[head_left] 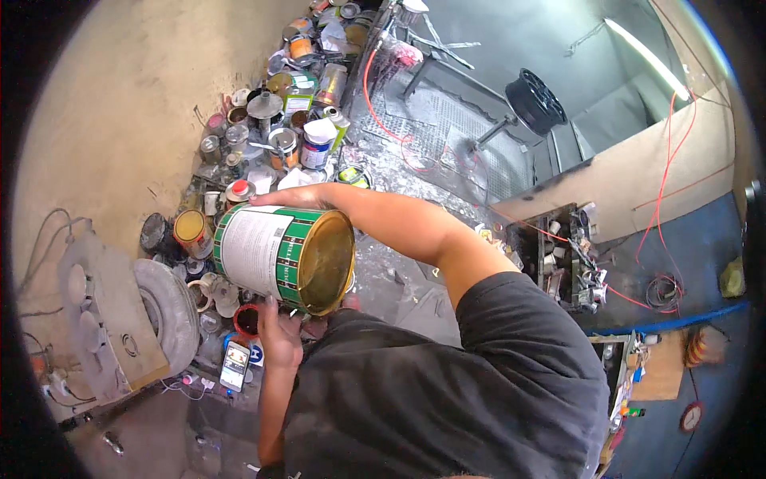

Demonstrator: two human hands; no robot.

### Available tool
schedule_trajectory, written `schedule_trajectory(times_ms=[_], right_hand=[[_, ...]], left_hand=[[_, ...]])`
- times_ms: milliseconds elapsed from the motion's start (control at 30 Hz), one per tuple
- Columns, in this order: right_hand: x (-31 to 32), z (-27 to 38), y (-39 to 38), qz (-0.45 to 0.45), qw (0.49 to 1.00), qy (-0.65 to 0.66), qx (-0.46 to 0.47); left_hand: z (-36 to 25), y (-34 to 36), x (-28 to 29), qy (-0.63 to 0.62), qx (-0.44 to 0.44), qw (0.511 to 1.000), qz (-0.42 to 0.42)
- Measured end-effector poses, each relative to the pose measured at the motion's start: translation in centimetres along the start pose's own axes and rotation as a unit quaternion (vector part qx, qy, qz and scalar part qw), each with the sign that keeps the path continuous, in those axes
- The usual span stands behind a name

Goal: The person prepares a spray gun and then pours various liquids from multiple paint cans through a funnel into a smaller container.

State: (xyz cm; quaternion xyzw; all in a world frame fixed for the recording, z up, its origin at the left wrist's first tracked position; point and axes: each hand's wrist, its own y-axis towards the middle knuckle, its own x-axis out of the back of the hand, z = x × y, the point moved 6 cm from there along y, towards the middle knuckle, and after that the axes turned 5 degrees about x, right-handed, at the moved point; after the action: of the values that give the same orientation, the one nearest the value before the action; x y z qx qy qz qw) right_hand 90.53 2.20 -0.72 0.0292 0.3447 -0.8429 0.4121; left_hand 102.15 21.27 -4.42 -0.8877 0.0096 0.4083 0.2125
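A large green paint can [254, 249] with a white label is held tipped on its side, its gold metal end facing right. My right hand [289, 196] reaches over the can and lies along its upper side. From below, my left hand [280, 338] grips the lower side, its fingers partly hidden by the can. Just under the can, left of my left hand, is a red-rimmed container [247, 321] with dark contents. A lit phone [234, 367] lies near my left wrist.
Many paint cans and tins crowd the bench at the far left, among them a yellow-lidded tin [191, 227]. A dusty tire-shaped ring [169, 307] stands at left. Farther off, a black wheel rim [536, 102] sits on a stand, and a red hose [371, 96] trails across the floor.
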Motion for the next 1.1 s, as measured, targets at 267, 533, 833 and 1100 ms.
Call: schedule_trajectory(times_ms=[267, 533, 833, 1100], right_hand=[[1.0, -0.9, 1.2, -0.010, 1.000, 0.026, -0.011], [0.5, -0.6, 0.4, -0.026, 0.999, 0.047, -0.008], [-0.5, 0.1, -1.4, -0.066, 0.995, 0.054, -0.053], [1.7, -1.4, -0.6, -0.136, 0.984, 0.117, 0.008]], left_hand=[[0.0, 0.0, 0.0, 0.011, -0.012, 1.000, 0.008], [0.5, 0.1, 0.5, -0.001, -0.013, 1.000, -0.008], [0.3, -0.3, -0.8, 0.006, -0.024, 1.000, -0.007], [-0.2, -0.1, -0.8, 0.107, -0.044, 0.993, -0.006]])
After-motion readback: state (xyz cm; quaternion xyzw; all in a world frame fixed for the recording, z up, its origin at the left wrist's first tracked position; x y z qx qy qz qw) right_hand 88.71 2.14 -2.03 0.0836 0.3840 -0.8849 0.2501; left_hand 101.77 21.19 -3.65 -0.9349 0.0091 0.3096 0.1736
